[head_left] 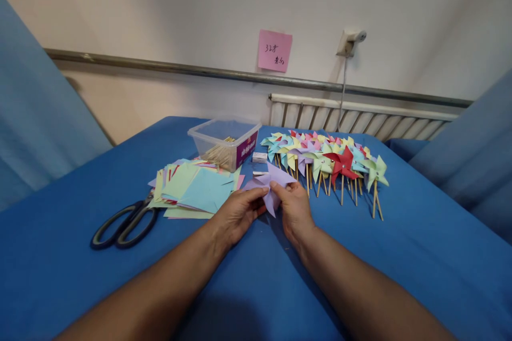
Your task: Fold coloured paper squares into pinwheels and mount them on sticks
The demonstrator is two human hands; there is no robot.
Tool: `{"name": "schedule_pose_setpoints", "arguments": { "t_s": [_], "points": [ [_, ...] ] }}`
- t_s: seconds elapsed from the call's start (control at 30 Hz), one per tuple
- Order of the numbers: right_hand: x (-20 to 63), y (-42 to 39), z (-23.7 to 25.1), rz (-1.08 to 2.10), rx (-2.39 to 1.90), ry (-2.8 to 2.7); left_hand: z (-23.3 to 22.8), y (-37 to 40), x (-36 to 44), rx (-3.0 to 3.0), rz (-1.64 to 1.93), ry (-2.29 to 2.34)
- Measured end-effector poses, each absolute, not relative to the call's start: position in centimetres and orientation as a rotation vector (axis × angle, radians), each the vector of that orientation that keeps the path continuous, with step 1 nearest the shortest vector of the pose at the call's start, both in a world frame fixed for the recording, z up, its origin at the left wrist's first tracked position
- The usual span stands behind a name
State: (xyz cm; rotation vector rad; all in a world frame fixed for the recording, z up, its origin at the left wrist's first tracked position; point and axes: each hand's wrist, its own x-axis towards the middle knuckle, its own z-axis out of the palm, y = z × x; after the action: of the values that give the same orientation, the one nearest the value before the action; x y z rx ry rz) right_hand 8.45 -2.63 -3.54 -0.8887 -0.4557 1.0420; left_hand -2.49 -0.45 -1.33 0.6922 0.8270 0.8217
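A purple paper pinwheel [276, 175] is held between both hands above the blue cloth, its folded blades spread out. My left hand [239, 212] pinches it near the centre from the left, thumb on top. From the right, my right hand [296, 212] grips it, with the thumb also pressed close to the middle. Whether a pin or stick is at its centre is hidden by the fingers. Just behind the pinwheel lies a small box [260, 157], with another pale box partly covered by the paper.
Cut paper squares [200, 186] in several colours are piled at the left, beside black-handled scissors [124, 224]. A clear plastic tub [204, 144] of wooden sticks stands behind them. Many finished pinwheels [344, 166] on sticks lie at the right. A radiator [360, 117] runs along the wall.
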Motion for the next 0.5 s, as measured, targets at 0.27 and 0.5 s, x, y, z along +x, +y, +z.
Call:
{"name": "schedule_pose_setpoints", "arguments": {
  "t_s": [0.27,0.5],
  "points": [
    [7.9,-2.7,-3.7,1.059,-0.836,-0.512,-1.5,-0.5,-2.1,0.705,0.906,0.852],
    [9.2,-2.9,-3.8,0.957,-0.960,-0.718,-0.9,0.5,-3.0,0.617,0.917,0.841]
  ]
}}
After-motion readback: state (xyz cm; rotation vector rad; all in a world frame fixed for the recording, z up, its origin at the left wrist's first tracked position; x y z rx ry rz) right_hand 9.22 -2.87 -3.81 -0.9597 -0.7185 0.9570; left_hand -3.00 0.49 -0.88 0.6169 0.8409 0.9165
